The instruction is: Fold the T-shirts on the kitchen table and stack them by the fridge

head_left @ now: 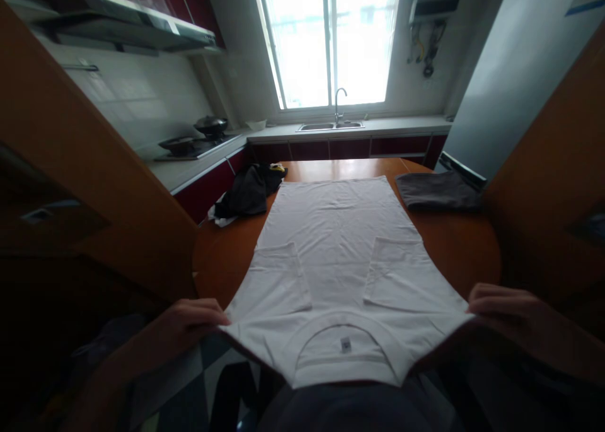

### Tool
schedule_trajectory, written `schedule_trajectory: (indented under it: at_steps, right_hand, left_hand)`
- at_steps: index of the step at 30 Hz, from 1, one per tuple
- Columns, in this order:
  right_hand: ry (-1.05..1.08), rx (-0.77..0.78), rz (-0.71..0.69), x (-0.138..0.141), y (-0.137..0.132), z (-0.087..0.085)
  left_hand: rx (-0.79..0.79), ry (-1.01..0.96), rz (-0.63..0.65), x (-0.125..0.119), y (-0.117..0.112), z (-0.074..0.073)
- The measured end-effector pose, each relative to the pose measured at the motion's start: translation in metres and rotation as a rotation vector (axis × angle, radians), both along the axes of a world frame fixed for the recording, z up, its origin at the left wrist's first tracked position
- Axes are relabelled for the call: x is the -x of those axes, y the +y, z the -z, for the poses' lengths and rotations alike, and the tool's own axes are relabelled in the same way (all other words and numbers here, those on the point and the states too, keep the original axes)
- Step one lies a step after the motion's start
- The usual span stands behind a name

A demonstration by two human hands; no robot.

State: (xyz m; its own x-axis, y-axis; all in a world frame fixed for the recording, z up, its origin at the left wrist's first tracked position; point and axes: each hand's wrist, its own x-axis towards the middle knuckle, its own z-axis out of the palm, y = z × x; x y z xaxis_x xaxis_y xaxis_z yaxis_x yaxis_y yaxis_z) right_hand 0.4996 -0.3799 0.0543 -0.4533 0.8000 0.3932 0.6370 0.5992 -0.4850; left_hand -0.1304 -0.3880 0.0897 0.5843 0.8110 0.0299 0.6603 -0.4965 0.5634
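A white T-shirt lies flat on the round wooden table, collar end toward me and both sleeves folded inward onto the body. My left hand pinches the shirt's left shoulder corner at the table's near edge. My right hand is closed on the right shoulder corner. The collar, with a small tag, hangs slightly over the table edge between my hands.
A dark garment is bunched at the table's far left, and a folded grey cloth lies at the far right. Beyond are a counter with a sink, a stove with pans, and a fridge on the right.
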Motion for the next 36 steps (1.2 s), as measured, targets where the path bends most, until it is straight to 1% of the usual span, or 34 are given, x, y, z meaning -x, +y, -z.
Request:
schedule_trajectory:
  at_steps: [2, 3, 5, 7, 9, 10, 11, 13, 14, 16, 19, 21, 22, 24, 27, 29, 30, 32, 36]
  right_hand:
    - [0.002, 0.229, -0.076, -0.005, 0.005, -0.014]
    - [0.022, 0.315, -0.082, -0.007, 0.011, -0.021]
    - [0.076, 0.36, -0.022, -0.009, 0.029, -0.034]
    - [0.132, 0.367, 0.04, -0.006, 0.054, -0.045]
    - [0.202, 0.37, 0.1, -0.001, 0.085, -0.052]
    - [0.24, 0.373, 0.125, 0.003, 0.102, -0.053]
    - [0.266, 0.367, 0.147, 0.007, 0.118, -0.053]
    - [0.299, 0.372, 0.185, 0.015, 0.151, -0.048]
    - [0.301, 0.4, 0.192, 0.02, 0.165, -0.042]
    - [0.291, 0.464, 0.233, 0.027, 0.191, -0.024]
    - [0.259, 0.545, 0.332, 0.035, 0.219, 0.006]
    - [0.252, 0.579, 0.373, 0.035, 0.23, 0.021]
    - [0.256, 0.589, 0.369, 0.034, 0.233, 0.025]
    - [0.275, 0.592, 0.352, 0.03, 0.237, 0.023]
    - [0.306, 0.561, 0.356, 0.025, 0.243, 0.008]
    - [0.325, 0.531, 0.4, 0.025, 0.25, -0.001]
    - [0.336, 0.521, 0.427, 0.026, 0.255, -0.003]
    - [0.353, 0.523, 0.462, 0.03, 0.265, 0.001]
    - [0.338, 0.538, 0.465, 0.039, 0.28, 0.026]
  left_hand:
    - [0.048, -0.001, 0.017, 0.002, 0.004, -0.012]
    - [0.074, -0.005, 0.02, 0.003, 0.009, -0.018]
    - [0.118, -0.013, 0.009, 0.005, 0.025, -0.029]
    - [0.134, -0.045, -0.047, 0.006, 0.049, -0.038]
    - [0.128, -0.119, -0.153, 0.005, 0.078, -0.042]
    - [0.128, -0.161, -0.218, 0.004, 0.093, -0.041]
    - [0.128, -0.2, -0.281, 0.002, 0.108, -0.039]
    - [0.123, -0.252, -0.39, -0.003, 0.136, -0.029]
    - [0.121, -0.269, -0.431, -0.005, 0.149, -0.021]
    - [0.126, -0.291, -0.488, -0.009, 0.17, -0.003]
    - [0.155, -0.272, -0.531, -0.013, 0.189, 0.025]
    - [0.17, -0.257, -0.552, -0.013, 0.194, 0.036]
    - [0.176, -0.26, -0.563, -0.013, 0.195, 0.038]
    - [0.181, -0.279, -0.581, -0.011, 0.196, 0.036]
    - [0.127, -0.329, -0.622, -0.007, 0.201, 0.026]
    - [0.058, -0.362, -0.663, -0.007, 0.209, 0.021]
    - [0.036, -0.373, -0.678, -0.008, 0.214, 0.021]
    - [0.045, -0.377, -0.682, -0.012, 0.225, 0.025]
    - [0.083, -0.33, -0.684, -0.018, 0.241, 0.043]
